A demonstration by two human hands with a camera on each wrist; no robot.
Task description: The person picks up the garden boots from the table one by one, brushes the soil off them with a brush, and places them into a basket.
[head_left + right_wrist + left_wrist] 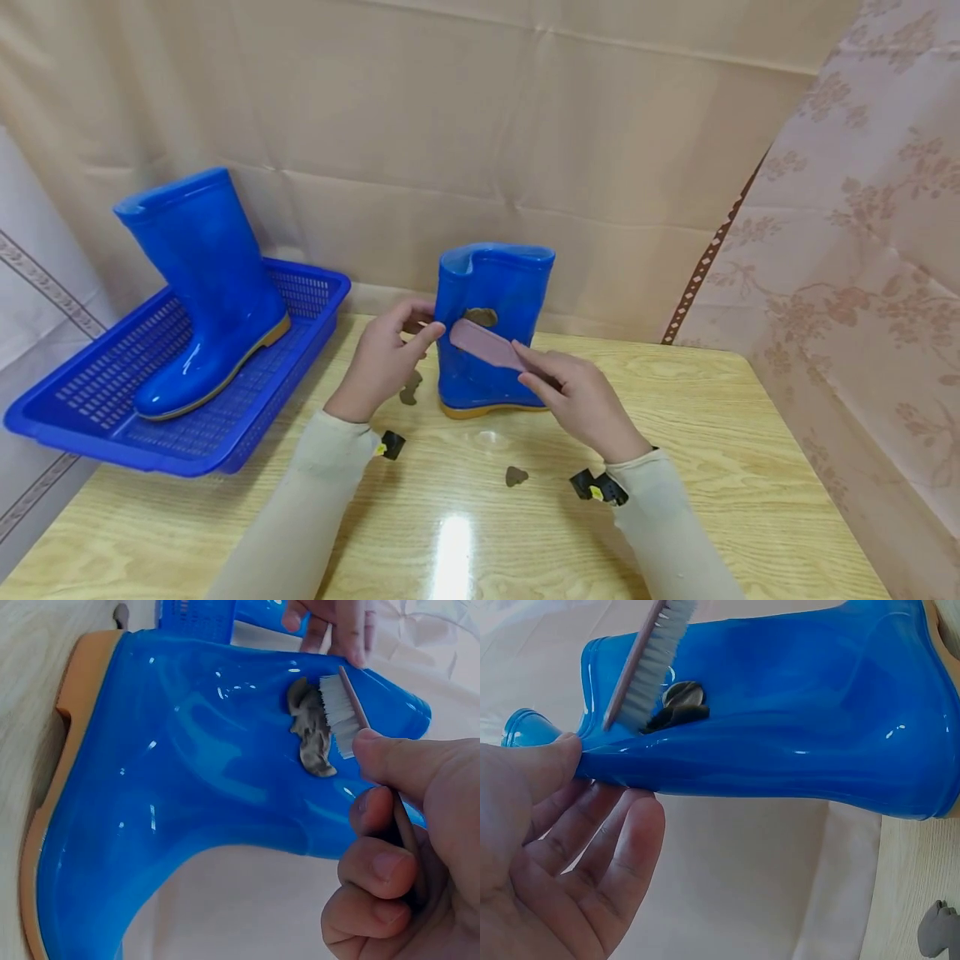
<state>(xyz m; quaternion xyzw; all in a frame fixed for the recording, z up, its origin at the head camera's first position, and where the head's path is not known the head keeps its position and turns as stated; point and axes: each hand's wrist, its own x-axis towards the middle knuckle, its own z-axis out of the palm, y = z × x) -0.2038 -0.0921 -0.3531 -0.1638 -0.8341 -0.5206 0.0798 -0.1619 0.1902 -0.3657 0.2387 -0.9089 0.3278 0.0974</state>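
Observation:
A blue rain boot (517, 287) with a tan sole stands upright on the table, its shaft creased near the top. On the shaft sits a grey-brown, mud-like lump (311, 731). My left hand (382, 358) holds the left edge of the shaft, thumb on the near face and fingers round behind. In my right hand (585, 400) is a pinkish scrub brush (483, 343), gripped by its handle. Its white bristles (339, 712) face the boot, right beside the lump. From the head view the brush's back overlaps the shaft just below the lump.
To the left, a blue plastic basket (341, 292) holds a second blue rain boot (213, 275). Small grey-brown pieces lie on the wooden table (712, 467): one piece (517, 476) in front of the boot, another clump (410, 388) at its left. A beige curtain (390, 125) hangs behind.

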